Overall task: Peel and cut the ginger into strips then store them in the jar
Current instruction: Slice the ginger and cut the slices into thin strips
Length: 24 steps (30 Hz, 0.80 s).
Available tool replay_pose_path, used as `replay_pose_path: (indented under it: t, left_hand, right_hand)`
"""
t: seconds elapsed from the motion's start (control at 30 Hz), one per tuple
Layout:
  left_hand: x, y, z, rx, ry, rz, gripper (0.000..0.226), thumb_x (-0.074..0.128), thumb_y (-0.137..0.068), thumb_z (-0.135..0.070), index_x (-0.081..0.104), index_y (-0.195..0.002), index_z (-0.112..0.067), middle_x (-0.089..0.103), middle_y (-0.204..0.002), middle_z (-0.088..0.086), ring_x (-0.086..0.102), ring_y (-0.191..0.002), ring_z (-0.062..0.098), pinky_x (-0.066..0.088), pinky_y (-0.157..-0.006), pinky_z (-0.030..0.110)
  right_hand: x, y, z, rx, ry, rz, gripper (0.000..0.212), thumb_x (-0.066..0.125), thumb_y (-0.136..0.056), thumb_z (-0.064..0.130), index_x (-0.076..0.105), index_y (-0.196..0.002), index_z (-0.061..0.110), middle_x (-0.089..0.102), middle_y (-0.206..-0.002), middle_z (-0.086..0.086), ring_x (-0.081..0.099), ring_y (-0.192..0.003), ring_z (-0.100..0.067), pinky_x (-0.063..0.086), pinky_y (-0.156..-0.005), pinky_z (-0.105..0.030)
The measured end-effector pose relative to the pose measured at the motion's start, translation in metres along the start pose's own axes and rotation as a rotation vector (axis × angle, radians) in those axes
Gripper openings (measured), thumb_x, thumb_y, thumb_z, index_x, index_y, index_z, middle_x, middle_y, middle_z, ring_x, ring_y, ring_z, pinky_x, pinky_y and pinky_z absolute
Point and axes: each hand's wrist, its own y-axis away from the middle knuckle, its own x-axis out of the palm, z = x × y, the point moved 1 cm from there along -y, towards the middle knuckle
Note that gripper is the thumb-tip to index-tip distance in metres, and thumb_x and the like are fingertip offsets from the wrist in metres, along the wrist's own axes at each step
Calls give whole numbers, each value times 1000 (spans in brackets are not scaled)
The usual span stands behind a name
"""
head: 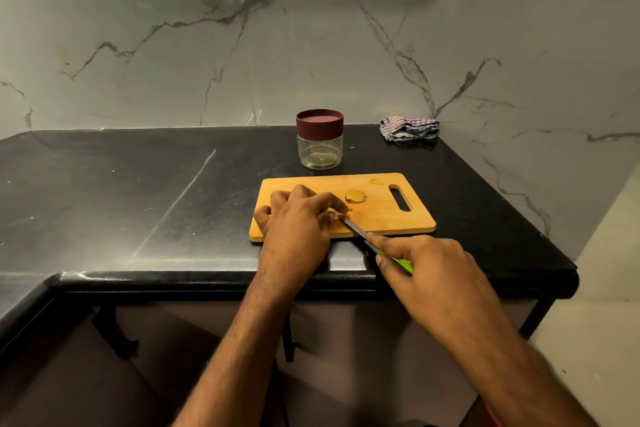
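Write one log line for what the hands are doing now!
left hand holds ginger on board | right hand cuts with knife | jar lidded

1. Left hand [298,222]: bare, no glove, no ring or band visible.
2. Right hand [429,270]: bare, no glove, no ring visible.
3. Left forearm [242,340]: bare up to frame edge, no sleeve, fine dark hair.
4. Right forearm [512,357]: bare, no sleeve or watch visible.
5. Fingernails short, plain where visible.
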Motion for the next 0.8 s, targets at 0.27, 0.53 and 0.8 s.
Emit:
replay_pose_path:
  t: [0.27, 0.53, 0.8]
  left_hand:
    - [5, -2, 9, -46, 174, -121, 27, 67, -94, -38, 62, -119, -45, 62, -111, -20, 38, -126, 11, 20, -96, 34]
    - [9, -5, 17, -124, 198, -156, 7, 74, -86, -45, 74, -92, -42, 66, -114, -19, 45, -125, 13, 23, -96, 35]
    - [9, -5, 16, -137, 198, -162, 9, 75, -86, -42, 77, -94, -39, 66, -114, -19, 41, -126, 12, 25, -101, 37]
  right_hand:
    - [1, 3, -1, -19, -79, -50, 36, 49, -95, 48, 49, -130, 53, 65, -108, 17, 56, -90, -2, 46, -77, -19]
    - [4, -6, 10, -38, -130, -70, 36, 46, -97, 44, 49, -133, 50, 52, -86, 21, 49, -68, 3, 32, -57, -8]
    - [5, -13, 15, -38, -69, -29, 36, 45, -98, 43, 49, -133, 48, 65, -106, 12, 47, -80, -2, 42, -69, -18]
